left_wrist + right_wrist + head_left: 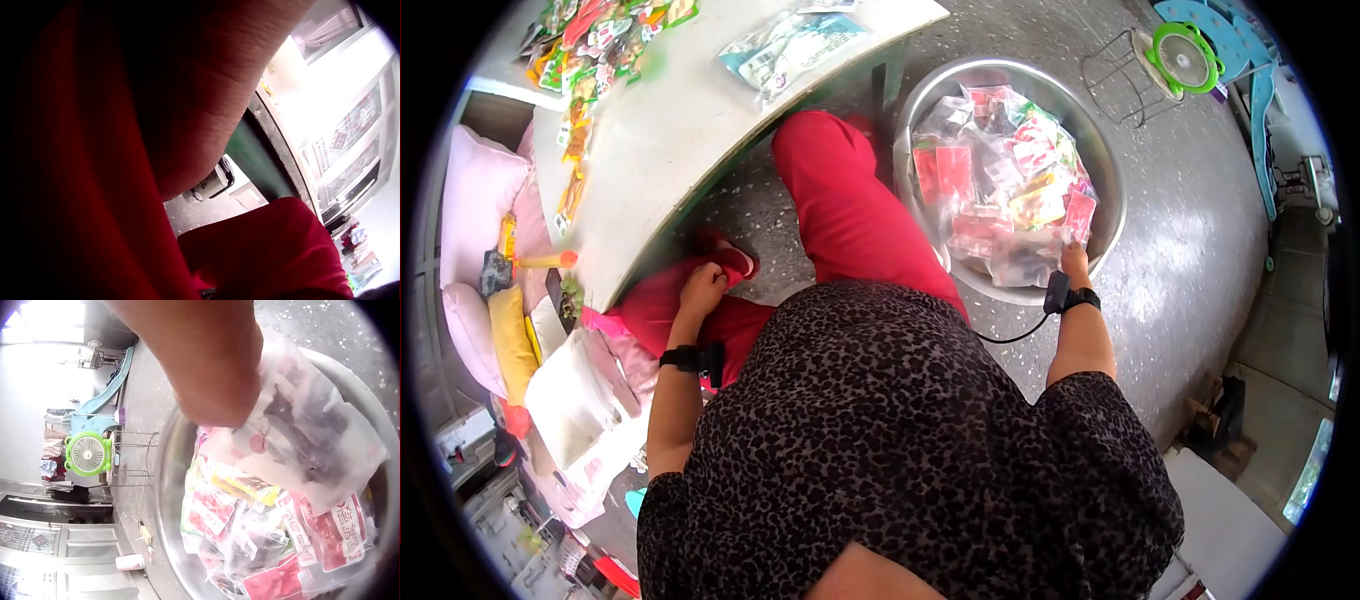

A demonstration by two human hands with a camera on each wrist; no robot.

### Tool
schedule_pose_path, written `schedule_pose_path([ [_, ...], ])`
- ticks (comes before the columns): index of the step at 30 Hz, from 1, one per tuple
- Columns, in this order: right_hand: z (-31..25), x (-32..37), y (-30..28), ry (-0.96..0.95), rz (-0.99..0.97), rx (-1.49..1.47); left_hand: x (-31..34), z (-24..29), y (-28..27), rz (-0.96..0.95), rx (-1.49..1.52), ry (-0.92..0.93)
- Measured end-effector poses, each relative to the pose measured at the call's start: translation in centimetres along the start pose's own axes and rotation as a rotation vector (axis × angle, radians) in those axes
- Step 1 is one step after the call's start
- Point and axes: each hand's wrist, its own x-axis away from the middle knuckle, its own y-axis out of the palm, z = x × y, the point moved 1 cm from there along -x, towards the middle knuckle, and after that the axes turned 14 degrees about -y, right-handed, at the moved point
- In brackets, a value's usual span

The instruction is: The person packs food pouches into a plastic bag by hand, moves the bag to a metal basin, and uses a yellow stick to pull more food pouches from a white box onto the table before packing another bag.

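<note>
A large metal basin (1112, 190) on the floor holds many clear plastic packets with red and yellow labels. At its near right edge my right hand (1075, 262) touches a clear bag (1025, 262). In the right wrist view the hand (215, 387) covers one end of that translucent bag (312, 437), which has dark contents and lies over red-labelled packets (275, 581); the fingertips are hidden. My left hand (702, 290) rests on the red trousers over the left leg. Only its blurred skin (194, 106) shows in the left wrist view, beside red cloth.
A pale table (650, 150) with a curved edge carries colourful snack packets (605, 45) and a blue-white bag (800, 50). Beyond the basin stand a wire rack (1115, 80) and a green fan (1185, 57). Pillows (480, 185) and cloths lie at the left.
</note>
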Motion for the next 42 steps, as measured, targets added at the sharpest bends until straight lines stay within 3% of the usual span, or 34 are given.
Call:
schedule_pose_path([
  [5,3.6,-0.7,1.0,0.119,-0.081,0.016,-0.5,-0.6,0.4,-0.030,-0.005,-0.025],
  [6,4.9,-1.0,1.8,0.070,-0.100,0.055,-0.4,-0.5,0.1,-0.030,-0.009,-0.024],
  [7,10.5,-2.3,6.0,-0.131,-0.210,0.235,-0.3,0.0,-0.2,-0.029,-0.012,-0.023],
  [10,4.9,-3.8,2.7,-0.009,-0.137,0.163,0.0,0.9,-0.5,-0.017,0.030,-0.050],
  [15,-4.2,-9.5,-1.1,-0.087,-0.108,-0.037,-0.5,0.6,-1.4,0.004,0.225,-0.039],
  [19,-15.2,-13.0,-3.7,-0.382,-0.002,-0.443,0.1,0.6,-2.7,0.115,0.316,-0.010],
  [21,-20.8,-14.6,-4.1,-0.576,0.117,-0.486,0.5,0.3,-3.4,0.172,0.363,-0.002],
  [23,-28.2,-13.6,-6.5,-0.806,0.103,-0.525,1.5,0.4,-4.9,0.197,0.395,-0.024],
  [26,-37.5,-10.6,-8.9,-0.898,-0.053,-0.692,3.1,0.0,-7.1,0.270,0.462,-0.062],
  [27,-40.3,-8.8,-9.9,-0.941,-0.001,-0.678,3.6,-0.3,-7.8,0.315,0.475,-0.063],
  [29,-43.4,-7.7,-8.9,-0.907,-0.104,-0.798,5.0,-1.1,-9.2,0.396,0.528,-0.093],
  [33,-47.2,-6.4,-7.3,-1.218,0.095,-0.561,7.0,-2.5,-12.5,0.518,0.625,-0.180],
  [36,-48.3,-5.7,-7.0,-1.291,0.181,-0.462,6.3,-4.4,-13.7,0.613,0.716,-0.256],
  [39,-48.6,-5.6,-6.1,-1.381,0.309,-0.355,4.1,-6.6,-15.8,0.929,0.561,-0.289],
  [42,-48.9,-5.8,-5.5,-1.362,0.351,-0.341,0.6,-9.2,-18.1,0.941,0.430,-0.528],
])
